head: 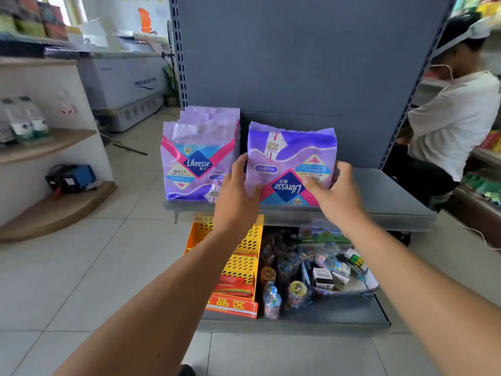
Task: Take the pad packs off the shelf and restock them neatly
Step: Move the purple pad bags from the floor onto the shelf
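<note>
1. gripping one purple libresse pad pack with both hands, held upside down (logo inverted), its lower edge at or just above the front of the grey metal shelf; cannot tell whether touching.
2. left hand clasping the pack's left edge, thumb on the front face, remaining fingers hidden behind the pack.
3. right hand pinching the pack's lower right corner, thumb lying across the front near the logo, fingers wrapping round the right edge.
4. standing upright just left of the held pack: a row of matching libresse packs, logos the right way up, lined front to back against the grey back panel, occupying the shelf's left end.
5. sitting on the lower shelf: a yellow perforated display rack on the left, small bottles and wrapped toys in the middle, a shallow tray with small boxes and a puzzle cube on the right.
6. crouching at the right: another person in a white shirt, wearing a head-mounted rig, facing a neighbouring shelf.
7. showing at far left: a chest freezer and curved wooden shelves holding bottles.
</note>
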The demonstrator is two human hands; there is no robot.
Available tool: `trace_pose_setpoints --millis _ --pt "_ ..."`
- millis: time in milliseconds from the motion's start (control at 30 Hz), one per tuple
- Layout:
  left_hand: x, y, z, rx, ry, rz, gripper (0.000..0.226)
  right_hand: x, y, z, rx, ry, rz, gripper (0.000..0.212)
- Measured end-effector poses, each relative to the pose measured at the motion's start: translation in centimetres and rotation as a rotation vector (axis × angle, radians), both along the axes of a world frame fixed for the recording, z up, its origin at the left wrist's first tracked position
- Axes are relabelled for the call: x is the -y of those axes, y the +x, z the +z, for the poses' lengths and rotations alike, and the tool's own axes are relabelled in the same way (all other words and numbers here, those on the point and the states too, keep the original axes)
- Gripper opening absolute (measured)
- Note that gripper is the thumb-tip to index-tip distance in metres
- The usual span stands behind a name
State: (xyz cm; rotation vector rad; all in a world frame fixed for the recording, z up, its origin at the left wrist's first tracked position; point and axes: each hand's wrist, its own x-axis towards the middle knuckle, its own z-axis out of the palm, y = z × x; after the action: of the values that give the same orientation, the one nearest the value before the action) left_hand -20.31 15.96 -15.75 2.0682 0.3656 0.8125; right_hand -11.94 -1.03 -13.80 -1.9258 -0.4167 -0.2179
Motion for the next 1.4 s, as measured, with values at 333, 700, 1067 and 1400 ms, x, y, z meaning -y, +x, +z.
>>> trace_pose_setpoints --millis 333,700,1067,1400 --pt "0.7 10.7 -0.4 -0.128 0.181 0.014 0.089 -3.6 10.4 -0.5 -0.025 0.001 -0.044 0.048" --pt "-2.9 20.9 -2.0 -0.367 0.392 0.180 0.085 -9.1 20.7 -3.5 -0.015 -0.105 0.008 0.031" --pt "-4.6 23.3 -3.7 -0.514 0.569 0.233 0.080 -12.6 23.7 -5.2 0.101 -0.216 -0.022 0.020" --pt "-5.6 24.4 -4.5 -0.496 0.508 0.182 0.085 -13.6 24.9 -6.1 0.117 -0.235 0.063 0.022"
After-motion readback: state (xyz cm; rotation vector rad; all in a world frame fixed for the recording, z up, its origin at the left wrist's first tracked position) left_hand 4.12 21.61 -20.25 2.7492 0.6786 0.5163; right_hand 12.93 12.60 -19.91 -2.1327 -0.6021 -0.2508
